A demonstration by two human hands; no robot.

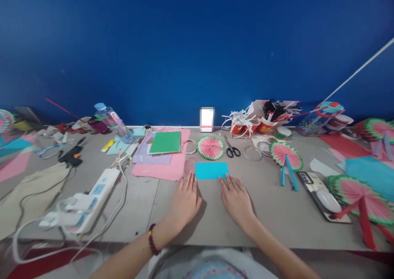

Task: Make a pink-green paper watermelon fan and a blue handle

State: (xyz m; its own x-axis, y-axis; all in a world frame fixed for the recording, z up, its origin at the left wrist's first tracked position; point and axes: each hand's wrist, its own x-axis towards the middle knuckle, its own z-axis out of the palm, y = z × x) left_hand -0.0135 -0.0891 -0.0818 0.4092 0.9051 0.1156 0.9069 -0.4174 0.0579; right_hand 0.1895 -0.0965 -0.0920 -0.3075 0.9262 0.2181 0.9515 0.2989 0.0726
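Presently we have the blue paper [211, 170] lying flat on the table [280, 209], in the middle, just nearer than a pleated pink-and-green disc [211, 148]. Our left hand [186, 194] rests palm down, fingers straight and close together, empty, just beside the sheet's near left corner. Our right hand [236, 199] lies just as flat and grips nothing, its foremost fingertips at the near right corner, seemingly touching it.

We judge that the sheet could skid or twist, since only that corner seems to have any contact, or crease if we press unevenly. The scissors [233, 151] sit near its far right corner, so a careless reach could knock them. Further left, the loose cable by the power strip [97, 199] could snag a sleeve.

As for writing, we see lettering on the bottle's [114, 121] pink label and yellow marks on a red cup [266, 125], but cannot read either with confidence.
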